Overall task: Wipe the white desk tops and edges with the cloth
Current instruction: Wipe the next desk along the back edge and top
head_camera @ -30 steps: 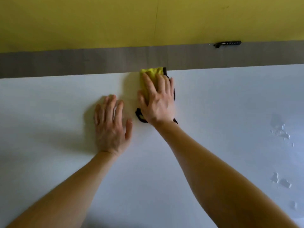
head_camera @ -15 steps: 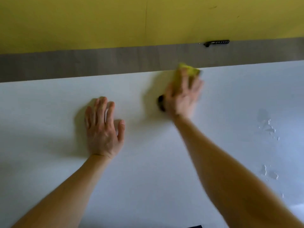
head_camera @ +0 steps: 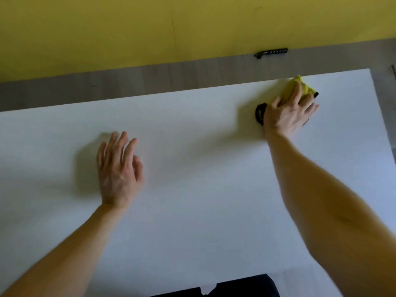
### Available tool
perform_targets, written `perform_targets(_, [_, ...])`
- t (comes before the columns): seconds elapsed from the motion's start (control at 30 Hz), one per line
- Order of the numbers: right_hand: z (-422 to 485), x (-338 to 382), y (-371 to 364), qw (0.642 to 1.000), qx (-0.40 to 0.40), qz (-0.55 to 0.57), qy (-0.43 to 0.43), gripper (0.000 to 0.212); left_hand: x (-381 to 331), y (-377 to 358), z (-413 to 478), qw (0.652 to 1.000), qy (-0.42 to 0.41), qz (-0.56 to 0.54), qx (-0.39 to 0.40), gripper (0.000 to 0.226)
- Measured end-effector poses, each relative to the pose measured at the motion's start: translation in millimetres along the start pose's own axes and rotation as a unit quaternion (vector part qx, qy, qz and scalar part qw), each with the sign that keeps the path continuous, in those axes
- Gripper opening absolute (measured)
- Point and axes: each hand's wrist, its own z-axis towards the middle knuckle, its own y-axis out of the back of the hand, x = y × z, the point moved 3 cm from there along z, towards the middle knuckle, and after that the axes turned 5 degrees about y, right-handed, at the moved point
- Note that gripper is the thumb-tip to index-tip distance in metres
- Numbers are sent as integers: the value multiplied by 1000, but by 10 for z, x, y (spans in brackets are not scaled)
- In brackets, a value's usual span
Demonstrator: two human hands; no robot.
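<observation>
The white desk top [head_camera: 203, 189] fills most of the view. My right hand [head_camera: 287, 113] presses a yellow cloth with black trim [head_camera: 305, 88] flat onto the desk near its far right corner, fingers spread over it. Most of the cloth is hidden under the hand; a black loop of it shows at the wrist side. My left hand [head_camera: 119, 168] lies flat on the desk at the left, fingers straight, holding nothing.
Beyond the desk's far edge runs a grey floor strip [head_camera: 128, 82] below a yellow wall [head_camera: 171, 28]. A small black object [head_camera: 271, 53] lies at the wall's foot. The desk's right edge [head_camera: 381, 116] is near the cloth. Dark clothing [head_camera: 235, 286] shows at the bottom.
My right hand has slid the cloth to the right along the desk's far edge, nearly to the right corner. The left hand has stayed on the desk, and the view has shifted right.
</observation>
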Motion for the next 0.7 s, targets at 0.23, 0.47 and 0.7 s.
perform_targets(0.23, [-889, 535, -20, 795, 194, 35, 574, 72, -1361, -220, -178, 999, 24, -36, 20, 44])
perform_targets(0.47, [1153, -806, 340, 951, 75, 9, 299, 63, -2028, -487, -182, 998, -9, -53, 22, 47])
perform_targets(0.7, [-391, 165, 89, 895, 141, 94, 413, 70, -2024, -515, -182, 999, 0, -34, 24, 48])
